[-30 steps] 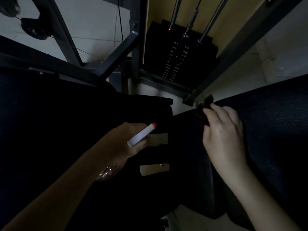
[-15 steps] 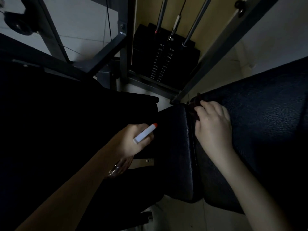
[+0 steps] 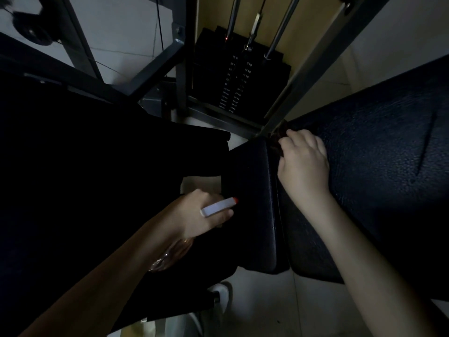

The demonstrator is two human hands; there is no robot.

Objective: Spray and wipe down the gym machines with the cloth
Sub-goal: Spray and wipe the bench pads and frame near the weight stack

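Pale floor tiles (image 3: 279, 312) with thin joints lie along the bottom. A yellowish wall (image 3: 213, 13) rises at top centre, with a whitish wall (image 3: 393, 37) to its right. A white shoe (image 3: 222, 296) rests on the tiles.

A dark cloth (image 3: 276, 145) lies on the black padded bench (image 3: 379, 166).

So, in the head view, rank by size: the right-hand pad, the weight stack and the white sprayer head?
Largest: right-hand pad.
Then the weight stack, though it lies farther from the camera.
Smallest: white sprayer head, in the left hand.
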